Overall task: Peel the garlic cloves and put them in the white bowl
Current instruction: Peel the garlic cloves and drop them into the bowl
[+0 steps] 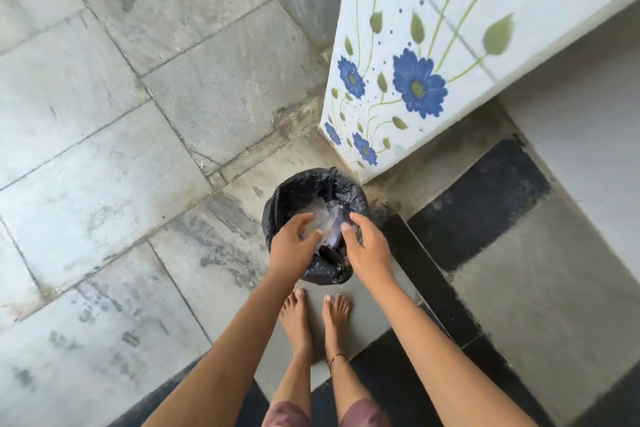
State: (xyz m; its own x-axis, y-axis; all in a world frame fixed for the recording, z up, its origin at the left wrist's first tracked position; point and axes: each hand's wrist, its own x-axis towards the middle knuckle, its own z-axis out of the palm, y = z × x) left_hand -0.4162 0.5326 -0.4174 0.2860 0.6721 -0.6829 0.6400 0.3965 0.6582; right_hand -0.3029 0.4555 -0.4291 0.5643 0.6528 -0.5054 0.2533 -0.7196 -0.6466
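Neither garlic cloves nor a white bowl appear in this view. I stand barefoot over a small bin lined with a black bag (311, 191) on the floor. Pale, papery scraps (329, 218) lie inside it, blurred. My left hand (294, 241) hovers over the bin's left rim with its fingers loosely curved. My right hand (369, 246) hovers over the right rim, fingers relaxed and pointing into the bin. I see nothing clearly gripped in either hand.
The bin stands against the corner of a white wall painted with blue flowers (415, 80). Grey stone tiles (138, 149) spread to the left. Black and grey tiles (485, 218) lie to the right. My bare feet (315, 319) are just behind the bin.
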